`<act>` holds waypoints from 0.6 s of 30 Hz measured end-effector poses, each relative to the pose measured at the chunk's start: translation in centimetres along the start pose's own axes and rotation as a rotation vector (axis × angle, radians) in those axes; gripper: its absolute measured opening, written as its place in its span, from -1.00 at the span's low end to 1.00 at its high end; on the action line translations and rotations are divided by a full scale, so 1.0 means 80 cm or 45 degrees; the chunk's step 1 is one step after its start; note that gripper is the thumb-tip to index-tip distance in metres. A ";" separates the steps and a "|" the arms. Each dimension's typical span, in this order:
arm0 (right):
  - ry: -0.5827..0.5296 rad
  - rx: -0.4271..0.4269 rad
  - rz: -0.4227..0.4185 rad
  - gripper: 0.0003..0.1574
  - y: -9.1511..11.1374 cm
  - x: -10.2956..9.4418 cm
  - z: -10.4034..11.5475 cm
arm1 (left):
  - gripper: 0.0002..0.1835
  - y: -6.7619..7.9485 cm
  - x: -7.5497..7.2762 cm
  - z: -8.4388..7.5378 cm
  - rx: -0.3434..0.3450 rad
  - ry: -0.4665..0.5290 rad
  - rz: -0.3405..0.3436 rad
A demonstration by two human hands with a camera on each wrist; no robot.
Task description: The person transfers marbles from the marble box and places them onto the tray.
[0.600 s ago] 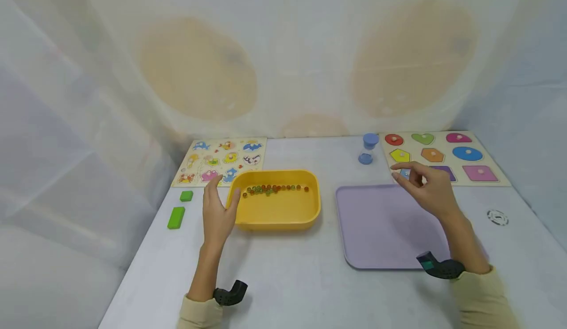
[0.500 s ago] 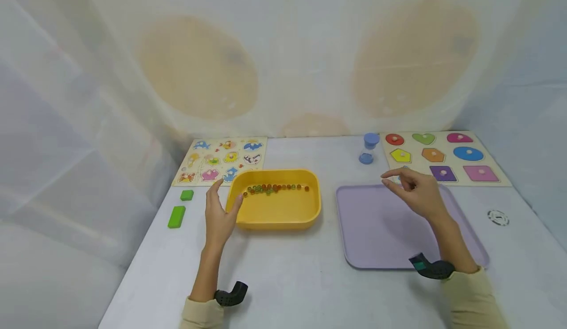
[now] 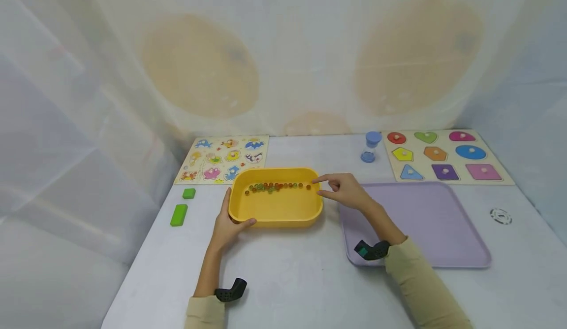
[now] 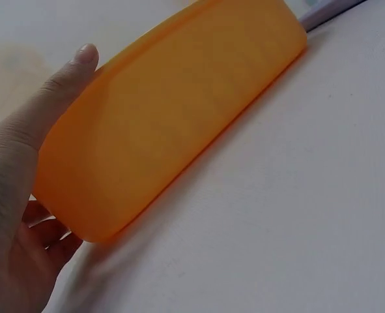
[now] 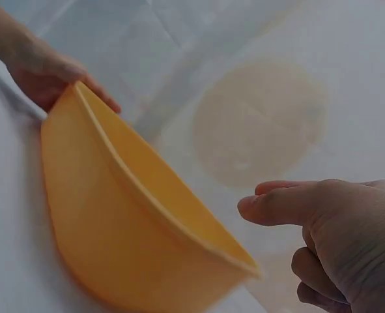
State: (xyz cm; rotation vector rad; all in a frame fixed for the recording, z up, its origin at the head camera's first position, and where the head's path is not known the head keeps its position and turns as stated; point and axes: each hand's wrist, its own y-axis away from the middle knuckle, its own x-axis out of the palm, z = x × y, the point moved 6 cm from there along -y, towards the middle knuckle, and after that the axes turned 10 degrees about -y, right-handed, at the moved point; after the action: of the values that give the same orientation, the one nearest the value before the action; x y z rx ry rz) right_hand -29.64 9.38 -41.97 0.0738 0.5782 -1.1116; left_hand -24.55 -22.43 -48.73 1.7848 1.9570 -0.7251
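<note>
A yellow plastic tub [image 3: 276, 211] stands on the table with a row of small red and green glass marbles [image 3: 270, 186] along its far inner side. Its left end is gripped by my left hand [image 3: 227, 228]; in the left wrist view the thumb lies along the rim and the curled fingers reach round the lower corner. At the opposite end, my right hand [image 3: 347, 191] hovers by the tub's rim, index finger and thumb stretched out and apart. Seen from the right wrist, the index finger [image 5: 277, 205] points over the rim, nothing between the fingers.
A flat lilac tray [image 3: 412, 220] lies under the right forearm. Behind are an animal puzzle board [image 3: 220, 159], a shape puzzle board [image 3: 416, 154] and a blue sandglass [image 3: 370, 148]. Two green blocks [image 3: 178, 214] lie left, a round white chip [image 3: 501, 216] right.
My left hand has come onto the tub's left end and taken hold. The right hand has swung left from over the lilac tray to the tub's right rim.
</note>
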 end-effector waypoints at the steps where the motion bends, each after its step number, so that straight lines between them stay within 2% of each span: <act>1: -0.002 -0.029 0.029 -0.64 -0.010 0.009 0.005 | 0.19 0.000 0.001 0.000 0.008 0.009 -0.001; 4: 0.012 -0.124 0.118 -0.64 -0.042 0.036 0.018 | 0.18 0.001 0.001 0.000 0.033 0.023 -0.013; 7: 0.031 -0.150 0.204 -0.66 -0.073 0.062 0.024 | 0.17 0.000 0.002 0.002 0.037 0.039 -0.010; 9: 0.050 -0.133 0.260 -0.68 -0.091 0.077 0.025 | 0.16 0.001 0.001 0.000 0.033 0.048 0.001; 15: 0.044 -0.053 0.415 -0.72 -0.127 0.112 0.014 | 0.11 0.013 -0.007 -0.034 0.068 0.033 0.017; 18: 0.044 0.005 0.447 -0.73 -0.136 0.123 0.003 | 0.11 0.014 -0.007 -0.036 0.077 0.027 0.020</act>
State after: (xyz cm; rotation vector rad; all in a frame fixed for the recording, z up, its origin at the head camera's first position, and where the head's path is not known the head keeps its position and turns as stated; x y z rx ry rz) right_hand -35.86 -3.76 -43.95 0.1907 0.5686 -0.7714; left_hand -23.24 -21.04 -46.20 1.8481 1.9525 -0.7712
